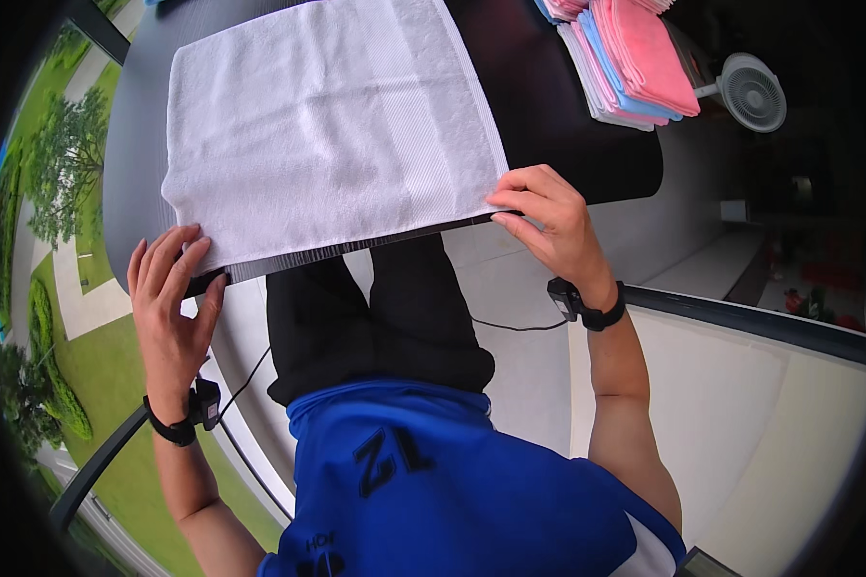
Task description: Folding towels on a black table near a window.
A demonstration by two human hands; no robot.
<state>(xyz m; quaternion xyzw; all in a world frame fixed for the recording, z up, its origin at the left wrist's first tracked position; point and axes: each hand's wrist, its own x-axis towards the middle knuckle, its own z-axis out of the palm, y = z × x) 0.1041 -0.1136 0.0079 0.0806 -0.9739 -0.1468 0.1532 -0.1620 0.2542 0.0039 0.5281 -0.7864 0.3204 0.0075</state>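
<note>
A white terry towel [296, 137] lies spread on the dark table, slightly creased, with woven bands along its right part. At its near left corner, the fingertips of my left hand [169, 288] rest on the cloth. The left thumb is apart from them, by the table's front edge. My right hand [548, 216] is at the near right corner, index and middle fingertips on the towel. Its thumb tip lies close below, beside the towel's hem; whether the cloth is pinched between them is hidden.
The dark wood-grain table [141, 144] has a rounded edge. Folded pink, blue and white towels [635, 65] are stacked at its far right. Beyond stands a white fan [753, 92]. Both wrists wear black straps with small devices [564, 299], and thin cables run from them.
</note>
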